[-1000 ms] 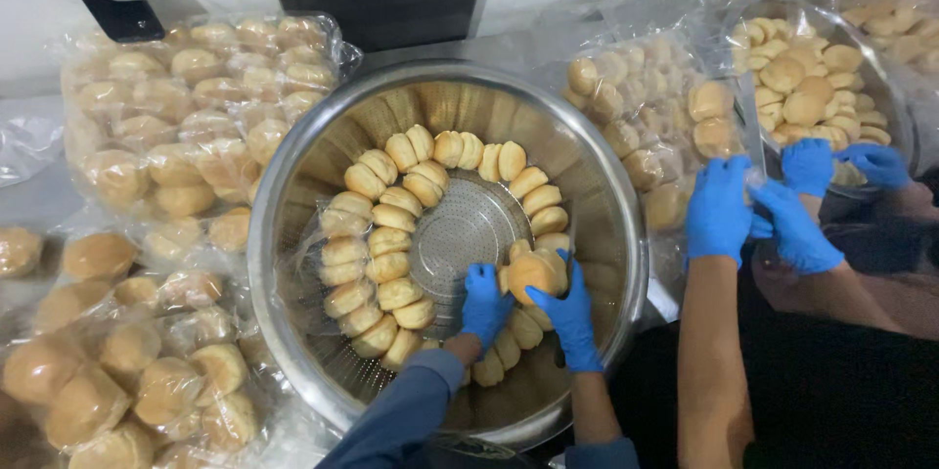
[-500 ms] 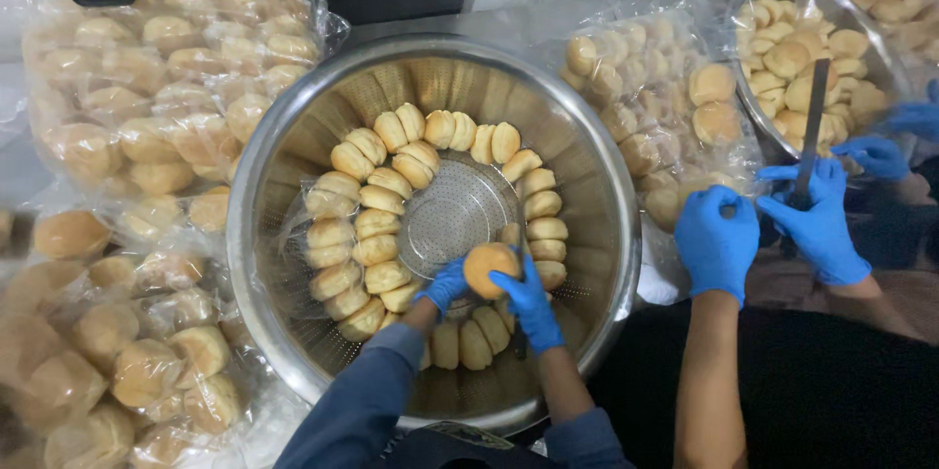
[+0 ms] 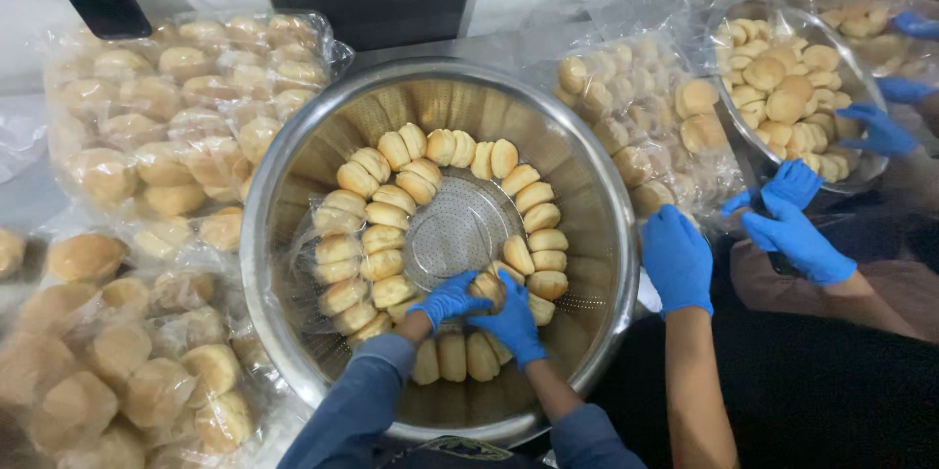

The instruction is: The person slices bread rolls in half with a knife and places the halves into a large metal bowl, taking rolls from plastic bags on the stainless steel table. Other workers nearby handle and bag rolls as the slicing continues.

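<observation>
Bagged buns [image 3: 166, 127] crowd the counter at the far left. Next comes the steel bowl [image 3: 293, 185], rolls [image 3: 386, 215] standing on edge in rings around its perforated floor. At its near side the left hand [image 3: 447, 300] and right hand [image 3: 514, 322], both in blue gloves, pinch one roll [image 3: 486, 287] between them, just above the ring. Further right a co-worker's gloved hand [image 3: 677, 259] rests on the bowl's rim, beside another bowl [image 3: 861, 171] of rolls.

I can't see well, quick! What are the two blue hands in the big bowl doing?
Left hand: closed on a bread roll.
Right hand: closed on the same bread roll.
</observation>
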